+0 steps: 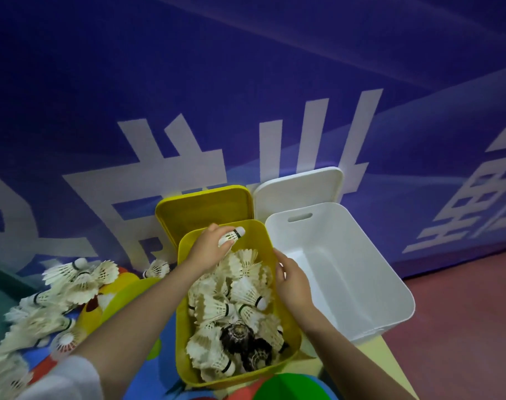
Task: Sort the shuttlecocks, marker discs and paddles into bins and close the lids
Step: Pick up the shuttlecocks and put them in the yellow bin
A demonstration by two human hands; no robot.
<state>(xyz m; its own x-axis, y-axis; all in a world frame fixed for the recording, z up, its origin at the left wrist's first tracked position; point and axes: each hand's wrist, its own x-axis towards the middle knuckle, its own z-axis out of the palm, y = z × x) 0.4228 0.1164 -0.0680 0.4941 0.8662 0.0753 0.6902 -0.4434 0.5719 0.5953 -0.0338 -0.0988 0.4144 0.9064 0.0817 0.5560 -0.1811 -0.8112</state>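
Left hand (209, 249): grasping shuttlecock (231, 236) over yellow bin (270, 249), frame centre | right hand (293, 280): released, fingers at bin rim | risk: heaped shuttlecocks may spill or block lid.

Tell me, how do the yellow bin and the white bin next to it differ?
The yellow bin is crowded with shuttlecocks; the white bin looks empty. The yellow bin is narrower, the white bin wider. Both are open, each with a matching lid propped behind it against the wall.
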